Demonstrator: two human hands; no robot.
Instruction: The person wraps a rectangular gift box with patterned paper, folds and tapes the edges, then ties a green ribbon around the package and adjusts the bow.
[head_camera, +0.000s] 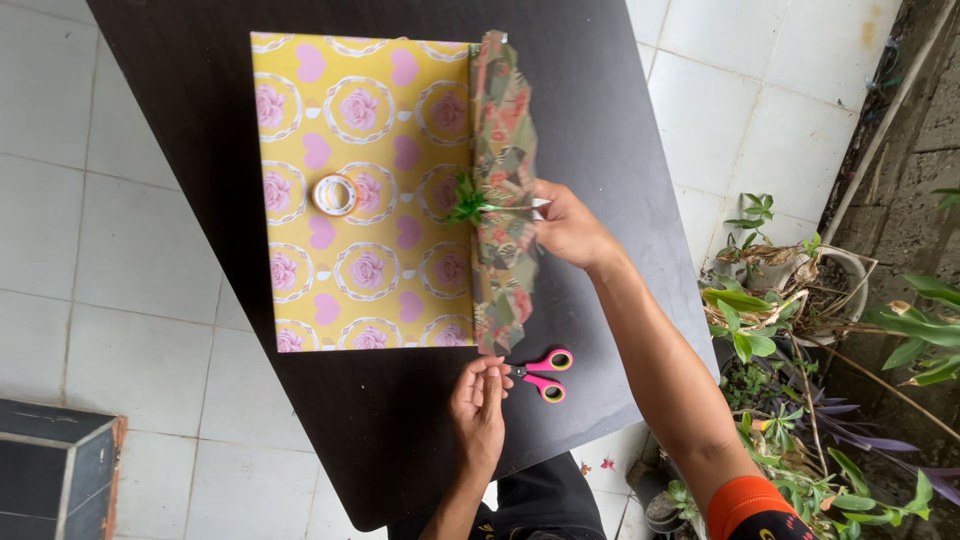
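**Gathered wrap strip lies along the sheet's right edge, our right hand on its middle**

We see the gathered strip of patterned wrap (503, 200), greenish with red motifs, lying on the dark worktop (600, 110). Its long axis runs away from us, from near edge to far edge, along the right side of the yellow wrapping sheet (360, 120). A green ribbon bow (466, 203) sits at the strip's midpoint, with a pale tail running right.

Our right hand (568, 228) is closed on the strip's middle and on that tail, coming in from the right. It is the nearer hand, touching the strip. Our left hand (480, 410) sits toward us, below the strip's near end, close but apart from it. Its fingers are pinched together; we cannot tell if they hold anything. Pink-handled scissors (545, 374) lie just beside it on the right, blades pointing at its fingertips.

A roll of tape (335, 195) rests on the yellow sheet, left of the bow, apart from both hands. White floor tiles (120, 200) surround the worktop; potted plants (780, 290) stand to the right.
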